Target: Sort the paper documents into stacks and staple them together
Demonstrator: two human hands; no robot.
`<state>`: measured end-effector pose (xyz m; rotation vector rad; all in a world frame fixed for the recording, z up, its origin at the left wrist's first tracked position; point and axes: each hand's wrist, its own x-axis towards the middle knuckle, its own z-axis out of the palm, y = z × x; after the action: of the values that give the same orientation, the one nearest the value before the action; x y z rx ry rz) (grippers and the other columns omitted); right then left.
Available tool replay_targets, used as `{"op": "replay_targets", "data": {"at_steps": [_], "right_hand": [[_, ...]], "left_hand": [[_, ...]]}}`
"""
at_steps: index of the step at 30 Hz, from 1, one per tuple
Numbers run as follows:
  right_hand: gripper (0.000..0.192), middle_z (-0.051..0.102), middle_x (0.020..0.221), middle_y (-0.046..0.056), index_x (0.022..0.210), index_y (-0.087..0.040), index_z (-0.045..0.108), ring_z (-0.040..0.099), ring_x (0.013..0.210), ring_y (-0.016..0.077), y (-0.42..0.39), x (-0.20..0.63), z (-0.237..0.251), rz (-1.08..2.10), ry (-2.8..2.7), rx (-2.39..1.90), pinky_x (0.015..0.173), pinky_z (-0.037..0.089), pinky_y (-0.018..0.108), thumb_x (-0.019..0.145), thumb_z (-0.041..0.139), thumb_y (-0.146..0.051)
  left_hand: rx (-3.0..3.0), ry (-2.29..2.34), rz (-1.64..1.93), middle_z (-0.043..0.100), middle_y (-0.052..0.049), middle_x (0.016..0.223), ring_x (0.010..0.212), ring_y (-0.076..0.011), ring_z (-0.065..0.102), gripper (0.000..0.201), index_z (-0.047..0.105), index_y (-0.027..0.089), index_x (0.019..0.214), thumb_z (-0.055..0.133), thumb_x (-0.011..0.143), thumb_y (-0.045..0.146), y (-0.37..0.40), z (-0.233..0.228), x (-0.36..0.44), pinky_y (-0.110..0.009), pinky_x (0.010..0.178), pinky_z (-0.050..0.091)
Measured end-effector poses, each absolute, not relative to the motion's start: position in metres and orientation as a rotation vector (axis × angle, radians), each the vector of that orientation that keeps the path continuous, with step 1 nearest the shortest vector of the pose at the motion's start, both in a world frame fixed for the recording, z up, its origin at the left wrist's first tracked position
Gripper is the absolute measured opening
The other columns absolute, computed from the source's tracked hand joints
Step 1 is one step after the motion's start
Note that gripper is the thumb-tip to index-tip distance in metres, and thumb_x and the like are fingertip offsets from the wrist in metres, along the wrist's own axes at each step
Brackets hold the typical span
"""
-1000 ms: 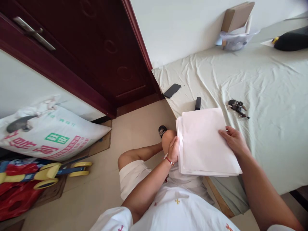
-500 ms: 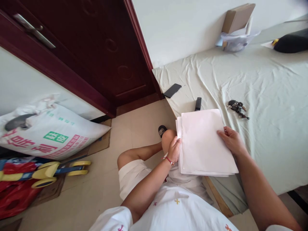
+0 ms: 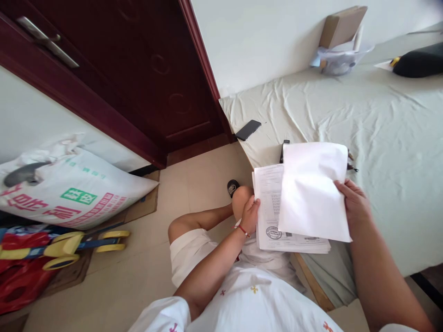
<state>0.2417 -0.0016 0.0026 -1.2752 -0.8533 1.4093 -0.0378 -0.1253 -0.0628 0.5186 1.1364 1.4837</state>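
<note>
My left hand (image 3: 250, 215) grips the left edge of a stack of printed papers (image 3: 269, 207), thumb on top. Printed lines and a round black stamp show on the stack's top page. In my right hand (image 3: 353, 198) a blank white sheet (image 3: 314, 191) is pinched by its right edge, thumb on top. That sheet lies over the right part of the stack, shifted up and to the right of it, and hides much of the print. Whether the sheet touches the stack I cannot tell.
On the cloth-covered table (image 3: 391, 161) lie a black smartphone (image 3: 248, 130), a small black device (image 3: 284, 150) partly behind the sheet, and keys (image 3: 351, 162) mostly hidden. A clear plastic bowl (image 3: 337, 62) stands by the wall. Left are a white sack (image 3: 93, 184) and a yellow-wheeled toy (image 3: 65, 246).
My right hand has moved right and slightly up with the top blank sheet, uncovering the printed page beneath. The sheet now covers most of the keys. My left hand stays on the stack.
</note>
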Motion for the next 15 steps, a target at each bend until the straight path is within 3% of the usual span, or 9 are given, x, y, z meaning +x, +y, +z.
{"op": "replay_targets", "data": {"at_steps": [7,15], "right_hand": [[0.027,0.073,0.087,-0.002,0.092,-0.025,0.070,0.064,0.063,0.0139,-0.012,0.242,0.019,1.580,-0.702,-1.171,0.055,0.053,0.026,0.072,0.087,-0.032],[0.035,0.066,0.067,-0.003,0.087,-0.024,0.063,0.055,0.047,0.0135,-0.014,0.226,0.004,1.549,-1.096,-1.408,0.040,0.043,0.025,0.073,0.085,-0.048]], "left_hand": [[0.441,1.101,1.511,0.076,-0.012,0.116,0.125,-0.0306,0.065,0.057,0.071,0.018,0.110,0.086,0.071,0.057,-0.124,-0.060,-0.035,-0.045,0.110,0.049],[0.511,1.228,1.447,0.072,-0.011,0.132,0.135,-0.0310,0.058,0.058,0.072,0.019,0.118,0.080,0.076,0.059,-0.126,-0.060,-0.039,-0.043,0.119,0.041]]}}
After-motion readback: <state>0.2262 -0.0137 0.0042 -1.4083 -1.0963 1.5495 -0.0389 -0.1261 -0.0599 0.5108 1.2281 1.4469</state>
